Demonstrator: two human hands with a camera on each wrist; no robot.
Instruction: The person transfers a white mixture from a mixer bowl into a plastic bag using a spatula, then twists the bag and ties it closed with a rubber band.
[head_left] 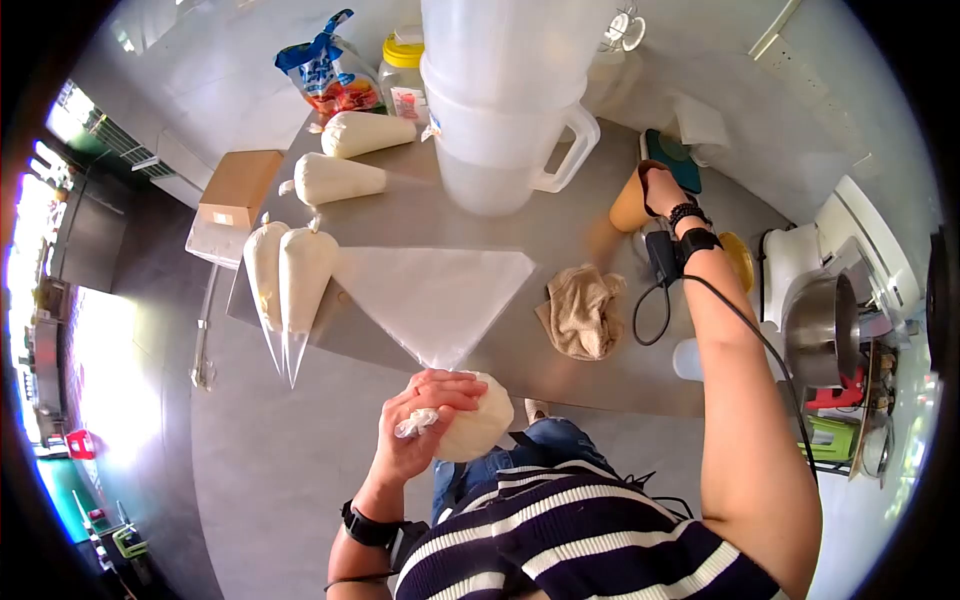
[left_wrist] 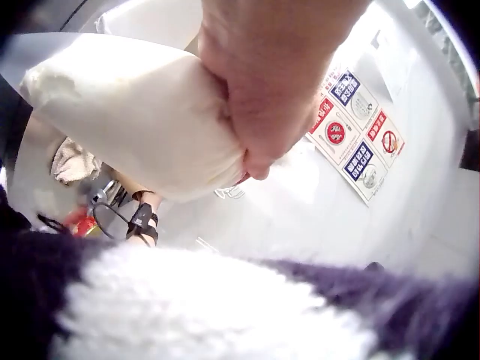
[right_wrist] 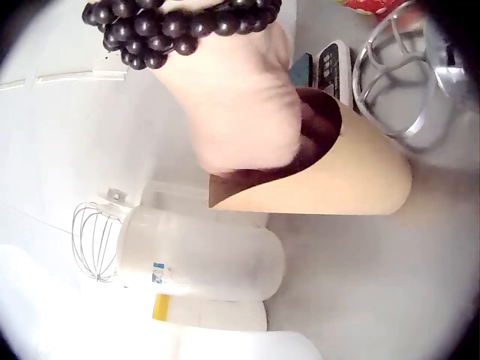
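Observation:
My left hand grips a filled piping bag of white cream by its twisted end, in front of the table edge. In the left wrist view, the full body of the bag slants away from the gripping fingers. At the right of the table, my right hand reaches into a tan holder with a slanted mouth. From the right wrist view, the fingers are hidden inside the tan holder, so I cannot tell what they hold. An empty clear piping bag lies flat on the table.
Two filled piping bags lie at the table's left edge, with two others behind. Stacked translucent pitchers stand at the back. A crumpled cloth lies right of centre. A mixer with a steel bowl stands at far right.

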